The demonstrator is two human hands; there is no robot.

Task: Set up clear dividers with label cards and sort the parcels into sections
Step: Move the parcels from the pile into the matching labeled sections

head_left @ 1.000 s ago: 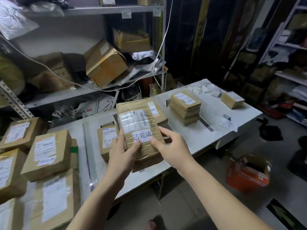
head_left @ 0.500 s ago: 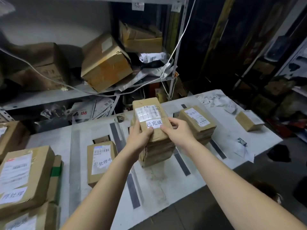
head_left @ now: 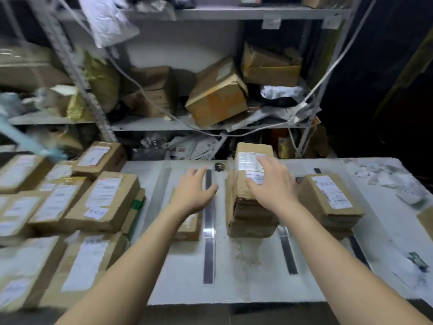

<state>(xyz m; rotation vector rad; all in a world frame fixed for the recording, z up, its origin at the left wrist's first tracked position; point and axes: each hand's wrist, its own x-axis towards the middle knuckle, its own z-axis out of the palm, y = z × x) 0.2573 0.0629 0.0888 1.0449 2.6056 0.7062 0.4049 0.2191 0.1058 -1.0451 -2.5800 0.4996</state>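
Observation:
A stack of brown parcels (head_left: pixel 251 214) stands in the middle section of the white table (head_left: pixel 246 282). Its top parcel (head_left: pixel 250 153) carries a shipping label and a white label card. My right hand (head_left: pixel 271 181) lies flat on that top parcel, fingers spread, not gripping. My left hand (head_left: pixel 193 190) hovers open above a single parcel (head_left: pixel 188 227) in the section to the left. A clear divider strip (head_left: pixel 209 221) runs between these two sections, another divider (head_left: pixel 287 249) lies right of the stack. A second stack (head_left: pixel 330 202) sits further right.
Many labelled brown parcels (head_left: pixel 100 202) crowd the left of the table. Metal shelving (head_left: pixel 210 125) behind holds cardboard boxes, bags and a white cable. Crumpled white paper scraps (head_left: pixel 389 181) lie at the table's far right. A small dark round object (head_left: pixel 219 166) sits near the back edge.
Both hands have let go of the labelled parcel, which now rests on the middle stack. My left hand has moved left over the single parcel. The camera has swung left.

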